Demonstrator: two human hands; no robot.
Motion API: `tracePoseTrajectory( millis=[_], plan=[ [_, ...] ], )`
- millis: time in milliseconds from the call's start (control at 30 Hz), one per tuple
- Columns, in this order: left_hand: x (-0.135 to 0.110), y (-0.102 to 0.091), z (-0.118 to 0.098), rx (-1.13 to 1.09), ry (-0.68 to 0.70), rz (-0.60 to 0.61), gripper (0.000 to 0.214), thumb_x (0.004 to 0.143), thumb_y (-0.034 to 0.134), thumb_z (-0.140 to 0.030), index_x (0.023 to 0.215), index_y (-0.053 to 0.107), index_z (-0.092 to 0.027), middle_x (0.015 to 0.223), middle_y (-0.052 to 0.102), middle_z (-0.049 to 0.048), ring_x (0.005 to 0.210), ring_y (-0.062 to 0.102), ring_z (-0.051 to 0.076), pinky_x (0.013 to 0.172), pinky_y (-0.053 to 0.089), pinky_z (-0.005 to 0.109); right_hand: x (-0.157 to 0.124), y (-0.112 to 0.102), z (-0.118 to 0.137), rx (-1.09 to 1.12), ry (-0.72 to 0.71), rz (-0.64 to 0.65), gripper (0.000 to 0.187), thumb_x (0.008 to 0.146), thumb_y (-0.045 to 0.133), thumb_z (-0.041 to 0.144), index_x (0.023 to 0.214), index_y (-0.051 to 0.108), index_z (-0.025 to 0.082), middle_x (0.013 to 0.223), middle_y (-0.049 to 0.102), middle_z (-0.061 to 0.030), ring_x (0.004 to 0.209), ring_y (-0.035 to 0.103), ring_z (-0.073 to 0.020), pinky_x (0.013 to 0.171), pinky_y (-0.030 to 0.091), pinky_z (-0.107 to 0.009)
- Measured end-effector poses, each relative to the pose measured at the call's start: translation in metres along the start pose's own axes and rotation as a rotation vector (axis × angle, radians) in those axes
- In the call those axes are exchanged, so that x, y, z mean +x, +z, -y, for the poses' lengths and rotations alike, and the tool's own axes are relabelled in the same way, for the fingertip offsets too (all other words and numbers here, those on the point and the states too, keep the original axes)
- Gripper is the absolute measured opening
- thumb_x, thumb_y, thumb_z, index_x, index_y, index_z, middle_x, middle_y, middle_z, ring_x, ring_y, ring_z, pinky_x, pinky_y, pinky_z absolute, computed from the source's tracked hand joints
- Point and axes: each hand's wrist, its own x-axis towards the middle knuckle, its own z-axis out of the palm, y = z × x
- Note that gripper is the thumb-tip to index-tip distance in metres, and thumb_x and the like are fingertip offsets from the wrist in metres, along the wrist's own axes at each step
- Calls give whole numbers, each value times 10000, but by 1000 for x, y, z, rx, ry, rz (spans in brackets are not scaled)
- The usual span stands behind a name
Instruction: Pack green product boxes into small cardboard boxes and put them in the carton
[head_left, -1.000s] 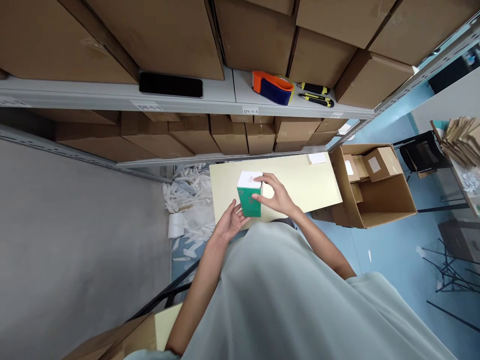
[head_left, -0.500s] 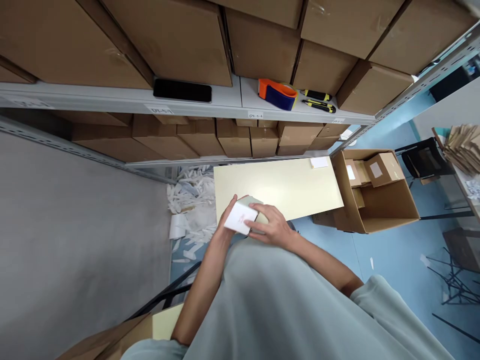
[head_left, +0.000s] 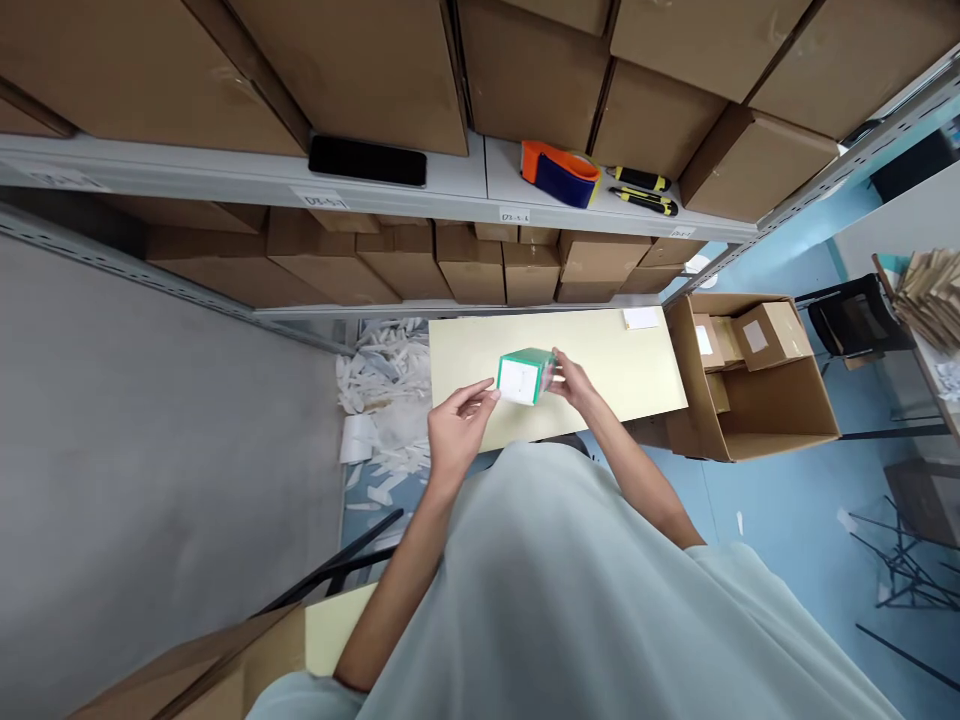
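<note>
A small box [head_left: 519, 381] with a white end face and green edges is held in the air above the pale yellow tabletop [head_left: 600, 350]. The fingers of my right hand [head_left: 572, 380] grip it at its right side, bent around the far end. At the lower left corner of the box, my left hand [head_left: 459, 425] has its thumb and index finger pinched close together. Those fingertips appear to touch the corner; the other fingers are curled behind. What is printed on the white face is too faint to read.
Brown cartons fill the shelves above; a black phone [head_left: 367, 161], an orange and blue tape dispenser [head_left: 559, 174] and yellow-black cutters [head_left: 643, 190] lie on the shelf edge. A large open carton [head_left: 780, 410] stands right of the table. Paper scraps [head_left: 394, 375] pile up at left.
Both hands have moved forward over the table with the box. It has been turned, so a green-edged white end faces me now. My left hand has shifted from around it to its corner.
</note>
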Motion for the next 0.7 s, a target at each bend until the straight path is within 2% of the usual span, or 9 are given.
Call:
tracePoseTrajectory(
  millis=[67,167,300,400,533,600,700],
  plan=[
    [2,6,-11,28,23,7,416,828,976,-409,1172,890,-193,1007,822,79,993,765,250,966,637,341,-3,3,-21,26,185,124,478,1022,739,668,1001,646,200,840,674,-6,686,707,-142,644,650,-263],
    [8,16,-20,52,28,34,445,836,972,-428,1198,885,-186,967,808,70,942,748,238,896,617,322,-11,9,-51,8,366,268,497,1029,726,668,966,667,179,829,690,-39,731,781,-183,642,623,-274],
    [15,23,-16,78,41,50,368,847,950,-396,1142,897,-181,913,799,58,854,717,215,832,589,309,-18,12,-73,-42,483,384,610,883,806,817,897,671,222,843,717,-55,773,831,-246,603,622,-304],
    [16,20,-10,68,23,70,326,846,954,-376,1109,900,-191,913,797,58,864,712,219,854,590,310,-14,6,-69,-46,452,354,617,875,815,832,898,653,237,822,705,-51,752,829,-257,591,637,-325],
    [14,8,-4,61,15,93,372,863,937,-342,1204,875,-207,955,767,59,937,717,225,902,601,302,-5,-10,-46,-12,321,181,544,997,751,739,932,577,228,821,688,-43,701,789,-209,606,646,-313],
    [15,1,-1,55,15,86,455,850,923,-286,1295,847,-232,1033,751,62,1031,717,234,937,613,294,-2,-17,-30,22,197,77,463,1007,769,643,968,557,233,860,684,-20,686,759,-171,626,672,-300],
    [17,-4,6,7,-1,82,567,809,895,-186,1365,810,-259,1231,717,89,1211,691,254,1022,624,305,-2,-21,-5,27,-33,-46,420,937,827,560,962,547,248,911,660,23,700,725,-134,648,706,-290]
  ],
)
